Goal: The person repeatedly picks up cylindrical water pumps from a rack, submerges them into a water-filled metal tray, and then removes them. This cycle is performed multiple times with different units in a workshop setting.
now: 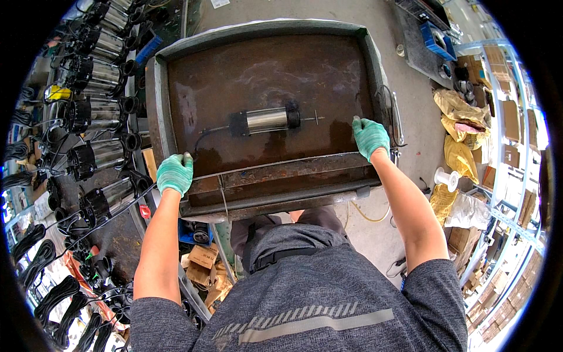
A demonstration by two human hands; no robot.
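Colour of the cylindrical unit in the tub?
Cylindrical unit: silvery middle, black ends. Shows best in the head view.

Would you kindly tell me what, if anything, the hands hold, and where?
The left hand and right hand seem to hold the metal tank by its side rims.

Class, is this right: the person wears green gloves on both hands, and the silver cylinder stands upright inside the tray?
Not upright: the head view shows the silver cylinder lying on its side inside the tray. Green gloves on both hands is correct.
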